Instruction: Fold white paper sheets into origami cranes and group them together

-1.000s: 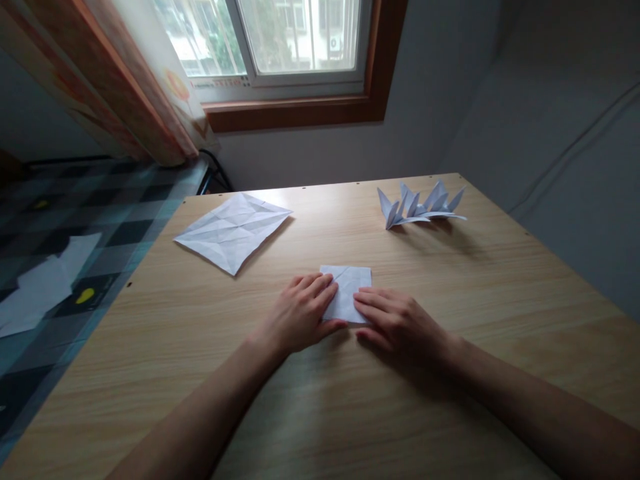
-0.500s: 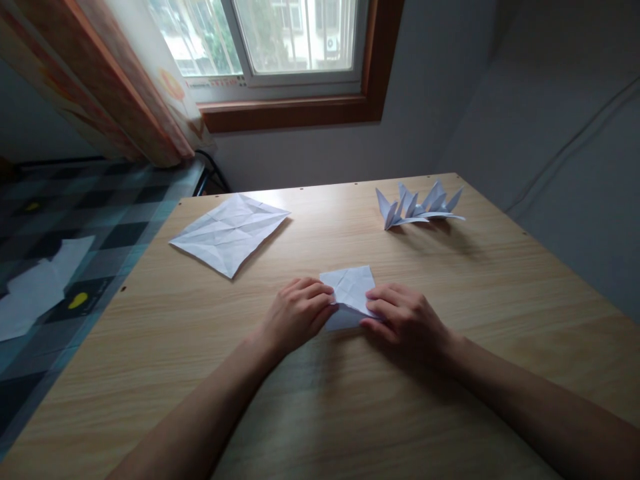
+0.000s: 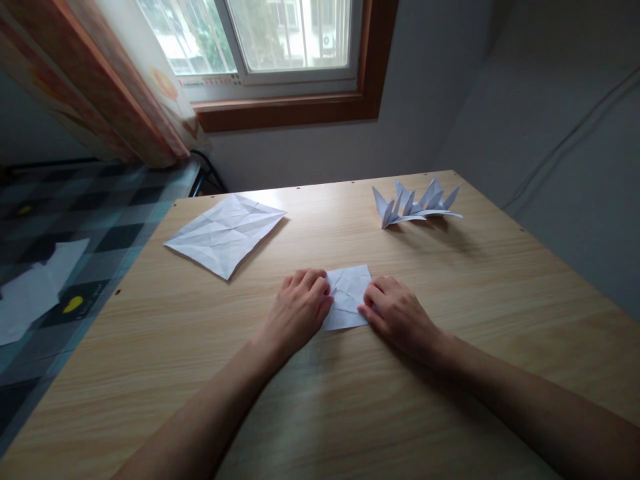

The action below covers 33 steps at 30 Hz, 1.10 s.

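Note:
A small folded square of white paper (image 3: 349, 295) lies on the wooden table (image 3: 320, 413) in front of me. My left hand (image 3: 300, 310) rests at its left edge with fingers curled and pinched onto the paper. My right hand (image 3: 397, 313) grips the right edge, fingers bent and tucked at the fold. The paper's near layer looks slightly lifted between the two hands.
A creased, unfolded white sheet (image 3: 225, 230) lies at the back left of the table. Folded paper cranes (image 3: 415, 205) stand at the back right. Left of the table is a checked bed cover (image 3: 75, 227) with white papers (image 3: 30, 293). A window and curtain are behind.
Both hands have gone from lying flat on the paper to curling their fingers onto its side edges. The paper has shifted slightly and its layers have been worked.

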### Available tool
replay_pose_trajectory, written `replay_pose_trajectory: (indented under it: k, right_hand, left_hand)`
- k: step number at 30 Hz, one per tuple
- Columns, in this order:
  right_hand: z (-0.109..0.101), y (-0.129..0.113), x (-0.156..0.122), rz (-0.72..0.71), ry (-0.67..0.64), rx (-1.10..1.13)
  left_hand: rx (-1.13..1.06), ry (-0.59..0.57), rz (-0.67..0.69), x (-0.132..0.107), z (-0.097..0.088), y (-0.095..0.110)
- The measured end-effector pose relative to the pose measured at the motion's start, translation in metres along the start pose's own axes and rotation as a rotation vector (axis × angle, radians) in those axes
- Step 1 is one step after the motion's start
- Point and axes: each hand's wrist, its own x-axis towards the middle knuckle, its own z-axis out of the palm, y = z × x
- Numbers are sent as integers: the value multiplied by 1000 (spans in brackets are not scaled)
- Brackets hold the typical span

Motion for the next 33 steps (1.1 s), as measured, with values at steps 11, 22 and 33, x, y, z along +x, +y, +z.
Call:
replay_pose_trajectory:
  k: [11, 22, 33]
  right_hand:
    - [-18, 4, -11, -486, 63, -114]
    - [-23, -23, -33, -369, -2, -379]
    - [-8, -40, -24, -495, 148, 52]
  left_hand:
    - [126, -108, 397, 3, -10, 7]
    - [168, -80, 302, -4, -11, 17]
    - [54, -159, 159, 1, -7, 3]
